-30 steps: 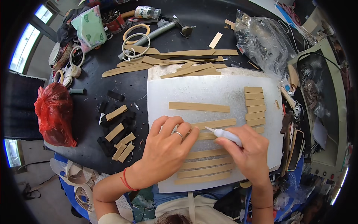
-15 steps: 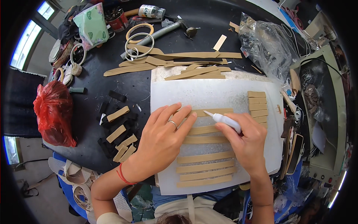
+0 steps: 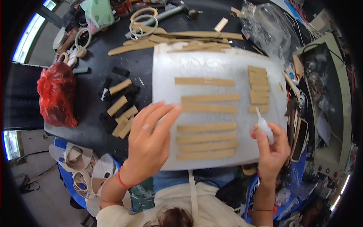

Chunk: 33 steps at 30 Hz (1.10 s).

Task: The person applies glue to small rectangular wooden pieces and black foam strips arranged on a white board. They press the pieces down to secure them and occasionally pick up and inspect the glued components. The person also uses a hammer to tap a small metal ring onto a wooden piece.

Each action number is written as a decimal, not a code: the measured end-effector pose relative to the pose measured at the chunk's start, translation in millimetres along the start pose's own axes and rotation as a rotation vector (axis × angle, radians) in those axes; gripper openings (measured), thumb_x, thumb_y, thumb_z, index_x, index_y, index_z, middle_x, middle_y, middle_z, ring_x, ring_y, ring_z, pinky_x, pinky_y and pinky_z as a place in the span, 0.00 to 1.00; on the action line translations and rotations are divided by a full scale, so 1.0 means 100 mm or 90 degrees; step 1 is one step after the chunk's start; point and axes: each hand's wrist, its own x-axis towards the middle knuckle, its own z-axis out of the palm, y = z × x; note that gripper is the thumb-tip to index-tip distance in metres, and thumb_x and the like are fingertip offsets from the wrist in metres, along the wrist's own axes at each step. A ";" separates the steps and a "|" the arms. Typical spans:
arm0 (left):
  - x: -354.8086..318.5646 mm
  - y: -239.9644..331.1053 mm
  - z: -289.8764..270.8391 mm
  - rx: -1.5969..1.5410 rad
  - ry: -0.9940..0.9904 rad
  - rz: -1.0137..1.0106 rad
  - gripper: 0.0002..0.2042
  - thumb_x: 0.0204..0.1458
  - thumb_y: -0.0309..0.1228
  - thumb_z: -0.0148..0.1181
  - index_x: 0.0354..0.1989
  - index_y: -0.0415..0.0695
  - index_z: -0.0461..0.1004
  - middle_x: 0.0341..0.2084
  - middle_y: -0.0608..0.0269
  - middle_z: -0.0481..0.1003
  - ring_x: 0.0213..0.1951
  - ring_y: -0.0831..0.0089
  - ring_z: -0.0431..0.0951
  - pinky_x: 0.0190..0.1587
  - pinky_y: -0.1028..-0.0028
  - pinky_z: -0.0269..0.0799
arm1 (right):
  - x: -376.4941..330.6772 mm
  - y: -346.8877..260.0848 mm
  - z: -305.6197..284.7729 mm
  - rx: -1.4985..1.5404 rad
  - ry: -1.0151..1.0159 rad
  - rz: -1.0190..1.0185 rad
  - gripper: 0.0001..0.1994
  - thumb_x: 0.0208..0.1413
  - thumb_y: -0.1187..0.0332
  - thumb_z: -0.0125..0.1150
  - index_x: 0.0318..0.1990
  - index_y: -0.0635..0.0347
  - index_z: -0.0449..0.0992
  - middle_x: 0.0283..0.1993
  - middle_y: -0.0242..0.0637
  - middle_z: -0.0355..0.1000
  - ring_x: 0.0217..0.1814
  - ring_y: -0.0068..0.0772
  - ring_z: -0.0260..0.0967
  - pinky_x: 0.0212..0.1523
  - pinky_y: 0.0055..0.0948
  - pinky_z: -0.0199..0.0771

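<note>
Flat, thin tan strips (image 3: 210, 97) lie in rows on the smooth, shiny white board (image 3: 162, 72), with shorter tan pieces (image 3: 258, 82) lined up near its right edge. At the board's lower right, the right hand (image 3: 273, 149) has thumb and fingers clamped around a rounded white bottle (image 3: 266, 130) with a tapered nozzle (image 3: 258, 112). Over the board's left edge, the left hand (image 3: 150, 138) holds its loosely straightened fingers slightly apart near the strips; whether they touch I cannot tell.

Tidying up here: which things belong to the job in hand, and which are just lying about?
In the job, apparently: bottle (in right hand), tan strips, white board.
Seemingly lying about: hammer, red bag, green packet, clear plastic.
</note>
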 end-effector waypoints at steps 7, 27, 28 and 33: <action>-1.07 0.74 0.15 -0.027 -0.020 -0.181 0.28 0.55 0.32 0.61 0.61 0.30 0.64 0.63 0.34 0.59 0.66 0.34 0.55 0.64 0.44 0.52 | -0.87 0.27 -0.10 -0.119 -0.122 -0.171 0.17 0.67 0.63 0.48 0.52 0.69 0.60 0.55 0.60 0.71 0.65 0.51 0.61 0.64 0.45 0.56; -0.65 0.56 0.32 -0.163 0.031 0.006 0.18 0.40 0.14 0.62 0.44 0.32 0.78 0.47 0.52 0.76 0.44 0.57 0.78 0.45 0.68 0.77 | -0.81 0.18 0.23 0.025 -0.209 -0.233 0.15 0.68 0.59 0.46 0.44 0.66 0.61 0.51 0.59 0.74 0.61 0.55 0.69 0.64 0.49 0.59; -0.63 0.53 0.31 -0.158 0.021 0.020 0.19 0.40 0.14 0.61 0.44 0.33 0.78 0.47 0.53 0.76 0.43 0.59 0.77 0.44 0.68 0.76 | -0.81 0.18 0.22 0.022 -0.212 -0.228 0.15 0.68 0.59 0.45 0.44 0.66 0.61 0.50 0.59 0.75 0.61 0.55 0.69 0.64 0.48 0.59; -0.59 0.47 0.33 -0.168 0.002 0.048 0.21 0.36 0.15 0.60 0.44 0.34 0.79 0.46 0.59 0.77 0.41 0.63 0.75 0.43 0.71 0.75 | -0.80 0.17 0.24 -0.014 -0.223 -0.236 0.14 0.68 0.60 0.46 0.43 0.66 0.61 0.50 0.59 0.75 0.62 0.53 0.69 0.65 0.46 0.59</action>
